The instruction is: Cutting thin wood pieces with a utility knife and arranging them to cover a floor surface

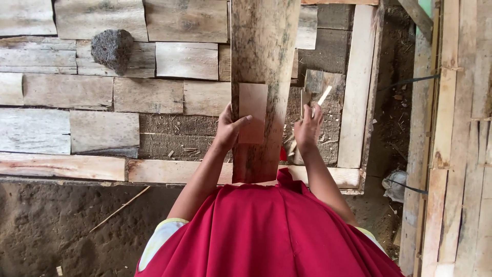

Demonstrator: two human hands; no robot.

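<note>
A long weathered wooden plank [264, 46] runs away from me, its near end resting against my red garment. My left hand [229, 129] presses a small reddish-brown rectangular sheet [252, 105] flat on the plank, thumb across its lower part. To the right of the plank, my right hand [308, 128] is closed around a thin pale stick [324, 95] that points up and right. The rest of what the right hand holds is hidden by its fingers.
Below lies a floor of short grey wooden boards [148, 95] framed by pale beams [356, 87]. A dark rough stone [113, 48] sits on the boards at upper left. Bare earth [51, 225] is at lower left. A bamboo slat wall [461, 154] stands at the right.
</note>
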